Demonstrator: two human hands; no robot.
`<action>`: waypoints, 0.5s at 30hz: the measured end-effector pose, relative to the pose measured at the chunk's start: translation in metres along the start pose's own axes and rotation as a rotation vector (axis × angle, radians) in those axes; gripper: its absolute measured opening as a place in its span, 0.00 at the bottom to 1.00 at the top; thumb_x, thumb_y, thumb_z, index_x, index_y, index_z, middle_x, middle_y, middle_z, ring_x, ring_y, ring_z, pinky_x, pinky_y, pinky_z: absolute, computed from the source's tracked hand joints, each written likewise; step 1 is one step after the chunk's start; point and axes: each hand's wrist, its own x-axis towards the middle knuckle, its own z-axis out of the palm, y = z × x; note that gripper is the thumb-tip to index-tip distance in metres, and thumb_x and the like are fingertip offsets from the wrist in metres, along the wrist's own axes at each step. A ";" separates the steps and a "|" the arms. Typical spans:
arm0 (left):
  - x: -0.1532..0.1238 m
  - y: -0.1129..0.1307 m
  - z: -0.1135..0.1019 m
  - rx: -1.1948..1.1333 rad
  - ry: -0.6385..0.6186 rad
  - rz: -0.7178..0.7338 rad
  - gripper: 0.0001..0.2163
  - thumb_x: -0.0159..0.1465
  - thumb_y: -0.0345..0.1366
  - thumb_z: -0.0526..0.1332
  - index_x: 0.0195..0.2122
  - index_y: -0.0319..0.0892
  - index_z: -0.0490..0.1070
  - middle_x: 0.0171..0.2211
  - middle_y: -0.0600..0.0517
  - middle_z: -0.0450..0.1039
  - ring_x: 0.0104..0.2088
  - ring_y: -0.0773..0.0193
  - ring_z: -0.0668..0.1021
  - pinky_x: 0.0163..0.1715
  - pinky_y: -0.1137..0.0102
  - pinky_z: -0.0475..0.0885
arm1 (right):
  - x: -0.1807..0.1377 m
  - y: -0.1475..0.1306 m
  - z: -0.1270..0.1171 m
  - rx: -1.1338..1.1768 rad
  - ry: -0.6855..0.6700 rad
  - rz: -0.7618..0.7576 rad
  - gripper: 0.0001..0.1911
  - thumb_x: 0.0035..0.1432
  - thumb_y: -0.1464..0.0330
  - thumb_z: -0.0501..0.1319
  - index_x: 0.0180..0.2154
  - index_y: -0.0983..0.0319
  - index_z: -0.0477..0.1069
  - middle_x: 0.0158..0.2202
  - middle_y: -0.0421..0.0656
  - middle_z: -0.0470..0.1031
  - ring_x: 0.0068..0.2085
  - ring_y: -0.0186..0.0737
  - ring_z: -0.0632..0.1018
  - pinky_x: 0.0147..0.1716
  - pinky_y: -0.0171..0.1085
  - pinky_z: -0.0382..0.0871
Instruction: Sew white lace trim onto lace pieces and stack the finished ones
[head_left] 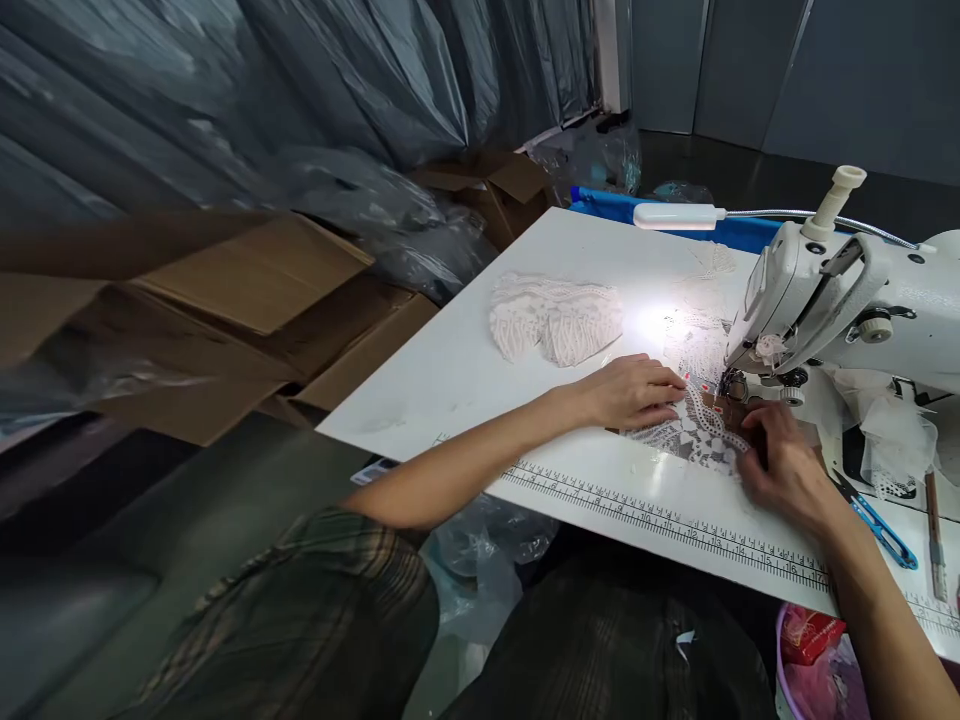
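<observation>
A piece of white patterned lace point(694, 440) lies under the presser foot of the white sewing machine point(855, 290), with small red marks near the needle. My left hand point(637, 392) rests on the table at the lace's left edge, its fingers stretched out and touching the fabric. To the right of the needle, my right hand point(784, 460) has its fingers curled together at the lace's right edge, pinching it. A second stretch of lace runs behind the needle. Farther left lies a gathered pale lace piece point(559, 315).
A lamp point(679, 216) lights the white table point(450, 380), whose front edge carries a printed ruler point(645, 515). Blue thread snips point(885, 530), a brown-handled tool point(934, 535) and sheer white scraps point(896, 430) lie at right. Cardboard boxes point(255, 280) stand left; a bin point(786, 660) sits below.
</observation>
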 end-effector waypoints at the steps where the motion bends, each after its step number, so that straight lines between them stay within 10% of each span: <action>1: 0.000 0.005 0.001 0.067 0.013 -0.017 0.16 0.71 0.46 0.57 0.47 0.40 0.76 0.42 0.45 0.80 0.36 0.61 0.80 0.35 0.65 0.74 | 0.001 0.007 0.000 -0.023 0.059 0.039 0.13 0.53 0.70 0.53 0.42 0.60 0.65 0.42 0.51 0.70 0.43 0.48 0.74 0.43 0.46 0.71; 8: 0.000 0.017 0.001 0.241 0.152 -0.128 0.20 0.74 0.48 0.51 0.41 0.38 0.75 0.37 0.47 0.77 0.32 0.63 0.76 0.34 0.67 0.67 | 0.007 0.013 -0.011 -0.104 0.163 0.254 0.10 0.61 0.66 0.49 0.36 0.59 0.68 0.35 0.47 0.72 0.34 0.43 0.74 0.31 0.40 0.65; 15: -0.001 0.011 -0.003 0.061 0.148 -0.107 0.13 0.73 0.41 0.54 0.42 0.42 0.77 0.39 0.49 0.80 0.36 0.64 0.79 0.39 0.64 0.71 | -0.007 -0.001 -0.039 -0.227 -0.065 0.424 0.29 0.62 0.43 0.47 0.28 0.58 0.68 0.27 0.44 0.73 0.27 0.40 0.72 0.23 0.35 0.53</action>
